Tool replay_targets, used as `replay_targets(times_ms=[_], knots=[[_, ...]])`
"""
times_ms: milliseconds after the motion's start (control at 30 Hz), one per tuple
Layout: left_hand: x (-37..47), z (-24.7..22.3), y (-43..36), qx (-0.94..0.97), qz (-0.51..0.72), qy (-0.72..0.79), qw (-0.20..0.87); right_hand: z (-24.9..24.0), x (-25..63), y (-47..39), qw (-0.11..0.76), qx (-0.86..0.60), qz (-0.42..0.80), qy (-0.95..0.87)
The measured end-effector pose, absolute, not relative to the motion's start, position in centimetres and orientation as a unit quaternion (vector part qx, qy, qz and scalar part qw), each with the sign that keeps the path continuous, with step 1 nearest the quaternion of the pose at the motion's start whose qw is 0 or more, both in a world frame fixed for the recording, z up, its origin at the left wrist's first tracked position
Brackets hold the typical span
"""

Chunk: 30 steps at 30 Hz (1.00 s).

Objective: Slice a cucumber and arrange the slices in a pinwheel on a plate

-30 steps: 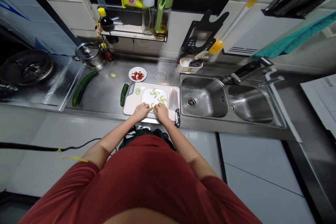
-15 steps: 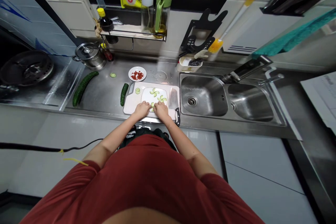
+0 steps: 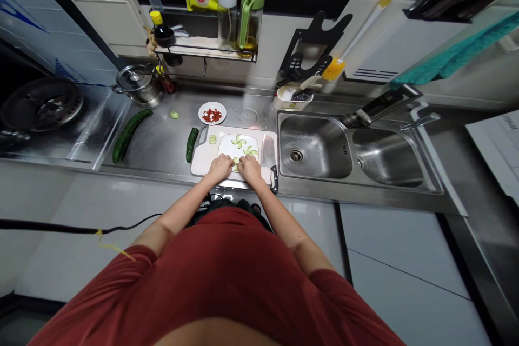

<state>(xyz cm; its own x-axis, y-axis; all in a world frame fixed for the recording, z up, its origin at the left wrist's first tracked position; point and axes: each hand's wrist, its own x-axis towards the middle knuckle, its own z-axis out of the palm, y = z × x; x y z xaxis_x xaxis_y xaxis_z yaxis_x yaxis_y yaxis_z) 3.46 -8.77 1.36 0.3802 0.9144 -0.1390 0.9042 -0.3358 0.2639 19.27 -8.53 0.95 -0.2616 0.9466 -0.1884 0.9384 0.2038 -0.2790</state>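
Observation:
A white plate (image 3: 227,145) rests on the pale cutting board (image 3: 200,161), with green cucumber slices (image 3: 238,142) laid on it in curved clusters. At the plate's near edge, my left hand (image 3: 220,167) and my right hand (image 3: 249,168) are close together, fingers bent around a small cluster of slices between them. Their fingertips touch slices there, though which slice each holds is too small to tell. A knife (image 3: 268,152) lies on the board's right side, its black handle toward me. More slices (image 3: 213,139) sit at the board's upper left.
A cut cucumber (image 3: 192,145) lies left of the board, a long one (image 3: 130,135) farther left. Behind are a dish of red pieces (image 3: 218,107) and a lidded pot (image 3: 140,85). The double sink (image 3: 316,146) is at the right.
Both hands stay over the plate's near edge; the fingers of my right hand have shifted slightly. The plate, the knife and the slices look the same.

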Motion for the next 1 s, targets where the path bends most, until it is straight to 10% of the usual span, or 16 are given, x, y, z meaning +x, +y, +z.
replay_targets(times_ms=[533, 1000], knots=[[1.3, 0.9, -5.6, 0.603, 0.262, 0.729, 0.191, 1.3, 22.7, -10.4, 0.302, -0.609, 0.189, -0.709], [-2.1, 0.3, -2.5, 0.489, 0.210, 0.829, 0.171, 0.7, 25.1, -10.3, 0.357, -0.605, 0.165, -0.693]])
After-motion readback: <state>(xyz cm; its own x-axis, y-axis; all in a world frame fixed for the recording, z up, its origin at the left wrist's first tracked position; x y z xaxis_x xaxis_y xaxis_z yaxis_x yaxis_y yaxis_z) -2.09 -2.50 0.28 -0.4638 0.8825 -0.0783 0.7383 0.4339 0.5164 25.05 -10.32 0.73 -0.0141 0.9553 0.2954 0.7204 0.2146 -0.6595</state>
